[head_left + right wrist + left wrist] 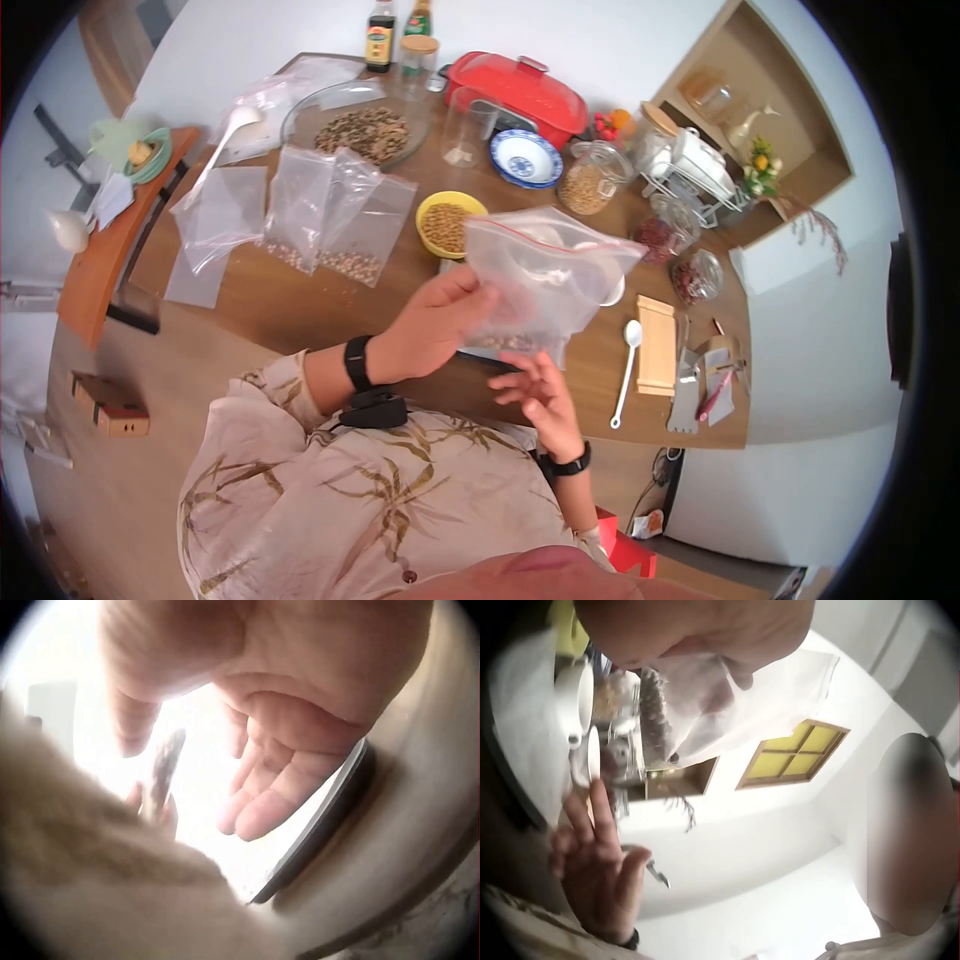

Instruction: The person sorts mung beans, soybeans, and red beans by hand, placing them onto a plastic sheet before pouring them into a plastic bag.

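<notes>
My left hand [432, 322] grips a clear zip bag [545, 270] by its side, thumb over the plastic. The bag has a pink zip line along its top, and small speckled pieces lie along its bottom. In the left wrist view the bag [705, 705] hangs from the left hand [705, 630], its contents bunched at one end. Just below the bag, my right hand [545, 402] has its fingers spread and holds nothing. The right wrist view shows that hand [300, 712] with loosely bent fingers, apart from the bag [160, 776].
Filled zip bags [345, 225] lie left on the table, by a glass bowl [295, 120] of dark pieces. A yellow bowl [425, 235] of grain stands behind the left hand. Rightward are a white spoon [627, 375], a wooden tray [657, 345] and glass jars [597, 180].
</notes>
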Demonstrator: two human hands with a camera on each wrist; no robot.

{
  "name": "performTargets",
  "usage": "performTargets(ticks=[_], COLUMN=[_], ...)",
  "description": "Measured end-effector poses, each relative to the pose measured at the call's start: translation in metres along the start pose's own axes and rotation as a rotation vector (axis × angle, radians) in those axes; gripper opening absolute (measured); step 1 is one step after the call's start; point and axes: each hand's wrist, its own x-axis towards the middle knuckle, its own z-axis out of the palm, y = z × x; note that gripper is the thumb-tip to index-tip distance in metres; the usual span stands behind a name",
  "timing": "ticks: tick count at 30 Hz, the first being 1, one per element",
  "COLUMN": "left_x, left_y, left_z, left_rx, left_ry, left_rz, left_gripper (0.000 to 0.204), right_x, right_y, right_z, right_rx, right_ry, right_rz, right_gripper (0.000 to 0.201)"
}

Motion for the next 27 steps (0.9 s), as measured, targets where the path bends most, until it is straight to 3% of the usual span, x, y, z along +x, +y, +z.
performTargets(ticks=[1, 2, 5, 7, 8, 10, 11, 12, 14, 19, 21, 25, 27], left_x=[0.010, 0.017, 0.036, 0.043, 0.045, 0.048, 0.056, 0.060, 0.061, 0.061, 0.062, 0.063, 0.062], left_y=[-0.006, -0.015, -0.047, -0.048, -0.043, -0.018, -0.018, -0.011, 0.005, -0.017, -0.023, -0.022, -0.019], left_z=[0.007, 0.006, -0.013, -0.021, -0.024, -0.021, -0.025, -0.029, -0.037, -0.058, -0.064, -0.068, -0.068], left_rx=[0.008, -0.004, 0.134, 0.324, 0.319, 0.401, 0.488, 0.480, 0.881, 0.991, 1.046, 1.080, 0.990], left_ry=[-0.009, -0.034, -0.167, -0.288, -0.285, -0.223, -0.203, -0.187, -0.322, -0.282, -0.273, -0.273, -0.233], left_rz=[-0.137, -0.142, -0.250, -0.028, -0.032, 0.143, 0.309, 0.304, 0.268, 0.221, 0.431, 0.398, 0.180], left_gripper=[0.023, 0.023, 0.035, 0.051, 0.051, 0.067, 0.063, 0.063, 0.053, 0.037, 0.027, 0.019, 0.014], right_x=[0.002, 0.003, -0.005, -0.015, -0.018, -0.030, -0.037, -0.039, -0.034, -0.031, -0.029, -0.016, -0.011], right_y=[0.007, 0.006, 0.017, 0.019, 0.018, 0.025, 0.029, 0.028, 0.021, 0.010, 0.009, 0.006, 0.004], right_z=[0.001, -0.001, -0.013, -0.021, -0.023, -0.036, -0.044, -0.043, -0.042, -0.056, -0.061, -0.062, -0.063], right_rx=[0.087, 0.068, 0.106, 0.111, 0.116, 0.018, -0.083, -0.187, -0.246, -0.492, -0.568, -0.554, -0.510], right_ry=[-0.047, -0.028, 0.255, 0.347, 0.426, 0.500, 0.568, 0.632, 0.692, 0.679, 0.640, 0.612, 0.627], right_rz=[-0.049, -0.059, 0.003, -0.030, -0.060, -0.032, -0.013, 0.007, 0.024, -0.009, -0.042, -0.028, -0.003], right_gripper=[0.052, 0.052, 0.044, 0.043, 0.042, 0.039, 0.037, 0.034, 0.033, 0.032, 0.034, 0.036, 0.042])
